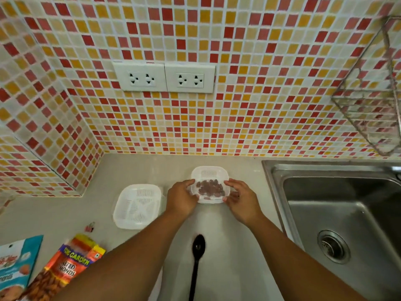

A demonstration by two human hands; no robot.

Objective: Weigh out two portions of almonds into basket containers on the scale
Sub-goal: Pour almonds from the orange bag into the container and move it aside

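A small white slotted basket (pixel 208 173) sits on the pale counter near the back wall, with a heap of brown almonds (pixel 210 187) inside. My left hand (pixel 181 198) grips its left rim and my right hand (pixel 239 199) grips its right front rim. A second, empty white basket (pixel 138 206) lies to the left. An orange bag of salted almonds (pixel 65 268) lies at the front left. No scale shows in this view.
A black spoon (pixel 197 257) lies on the counter between my forearms. A steel sink (pixel 338 213) fills the right side. A teal snack bag (pixel 15 263) and a small binder clip (pixel 90 227) lie at the left. A wire rack (pixel 368 94) hangs at the upper right.
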